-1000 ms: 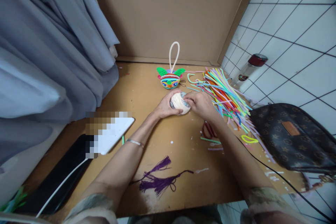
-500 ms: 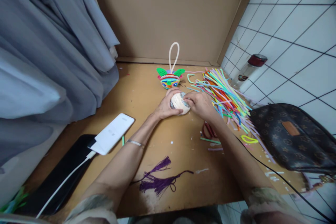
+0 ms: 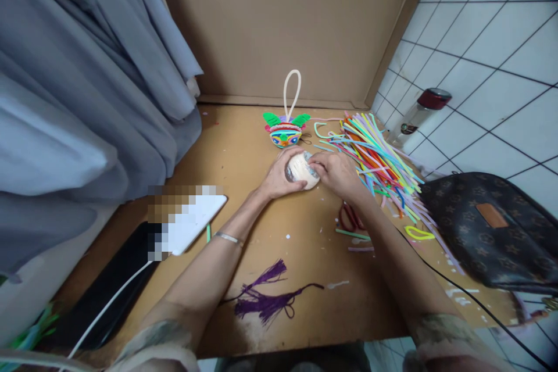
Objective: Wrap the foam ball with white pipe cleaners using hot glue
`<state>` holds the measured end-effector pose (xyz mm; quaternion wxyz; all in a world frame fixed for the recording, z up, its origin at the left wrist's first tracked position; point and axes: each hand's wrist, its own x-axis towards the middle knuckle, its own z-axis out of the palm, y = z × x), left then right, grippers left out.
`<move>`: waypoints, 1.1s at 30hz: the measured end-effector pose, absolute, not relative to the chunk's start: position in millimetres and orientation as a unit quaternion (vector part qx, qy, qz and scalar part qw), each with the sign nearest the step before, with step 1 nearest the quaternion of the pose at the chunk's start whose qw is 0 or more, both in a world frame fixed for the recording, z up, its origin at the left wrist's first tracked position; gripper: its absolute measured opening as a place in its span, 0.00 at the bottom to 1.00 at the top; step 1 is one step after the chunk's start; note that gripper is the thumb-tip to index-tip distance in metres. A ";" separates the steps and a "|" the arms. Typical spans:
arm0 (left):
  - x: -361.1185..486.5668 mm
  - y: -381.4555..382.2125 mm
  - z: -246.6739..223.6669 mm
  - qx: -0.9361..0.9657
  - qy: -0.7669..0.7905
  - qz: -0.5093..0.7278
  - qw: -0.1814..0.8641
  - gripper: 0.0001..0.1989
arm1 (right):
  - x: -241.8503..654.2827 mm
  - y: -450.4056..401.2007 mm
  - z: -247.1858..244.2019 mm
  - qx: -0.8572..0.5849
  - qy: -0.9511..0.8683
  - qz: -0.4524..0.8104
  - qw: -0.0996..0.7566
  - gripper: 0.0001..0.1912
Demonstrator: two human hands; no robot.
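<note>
My left hand (image 3: 279, 175) wraps round the left side of a cream-coloured ball (image 3: 302, 171) with grey patches, its thumb along the lower edge. The fingers of my right hand (image 3: 335, 173) are pinched together against the ball's upper right side; whether anything small is between them is hidden. Just behind the ball stands a colourful animal-face ornament (image 3: 285, 132) with green ears and an upright white loop.
Colourful fuzzy sticks (image 3: 375, 157) lie in a pile at the right, near red-handled scissors (image 3: 347, 217), a bottle (image 3: 418, 116) and a brown patterned bag (image 3: 497, 226). Purple tassels (image 3: 264, 302) lie in front; a white device (image 3: 198, 224) and grey cloth (image 3: 108, 70) are left.
The whole view has shifted slightly, with things appearing a little further right. Both hands keep nearly the same hold on the ball.
</note>
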<state>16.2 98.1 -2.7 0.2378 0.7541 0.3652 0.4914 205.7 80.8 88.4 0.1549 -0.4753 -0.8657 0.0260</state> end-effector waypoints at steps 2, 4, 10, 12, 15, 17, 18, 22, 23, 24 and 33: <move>16.7 98.2 -2.9 0.754 0.362 0.494 0.240 0.38 | 205.5 80.8 88.7 -0.478 -0.865 0.029 0.152 0.14; 16.9 98.4 -2.9 0.756 0.355 0.495 0.239 0.36 | 205.3 80.4 89.5 -0.480 -0.863 0.033 0.152 0.14; 16.3 100.1 -4.4 0.758 0.356 0.493 0.237 0.34 | 204.9 79.5 90.3 -0.483 -0.861 0.036 0.156 0.14; 15.9 101.1 -5.6 0.760 0.350 0.496 0.233 0.33 | 204.5 79.5 90.2 -0.489 -0.858 0.035 0.153 0.14; 14.8 102.7 -7.8 0.768 0.341 0.499 0.212 0.32 | 203.9 80.0 89.6 -0.492 -0.857 0.037 0.149 0.14; 14.1 103.4 -9.2 0.775 0.342 0.496 0.189 0.32 | 203.4 80.6 88.8 -0.490 -0.858 0.039 0.150 0.14; 13.8 103.7 -9.9 0.778 0.344 0.495 0.176 0.32 | 203.2 80.8 88.3 -0.489 -0.858 0.038 0.152 0.15; 13.1 104.2 -11.9 0.792 0.337 0.489 0.141 0.32 | 202.4 80.6 87.4 -0.490 -0.857 0.034 0.152 0.15; 13.0 104.3 -12.3 0.795 0.334 0.487 0.138 0.32 | 202.1 80.2 87.5 -0.493 -0.857 0.033 0.149 0.15; 12.9 104.5 -12.8 0.798 0.330 0.486 0.135 0.32 | 201.8 79.8 87.8 -0.496 -0.855 0.031 0.146 0.16; 15.2 106.6 -19.5 0.803 0.334 0.478 0.123 0.45 | 198.3 78.0 89.7 -0.511 -0.849 0.039 0.133 0.17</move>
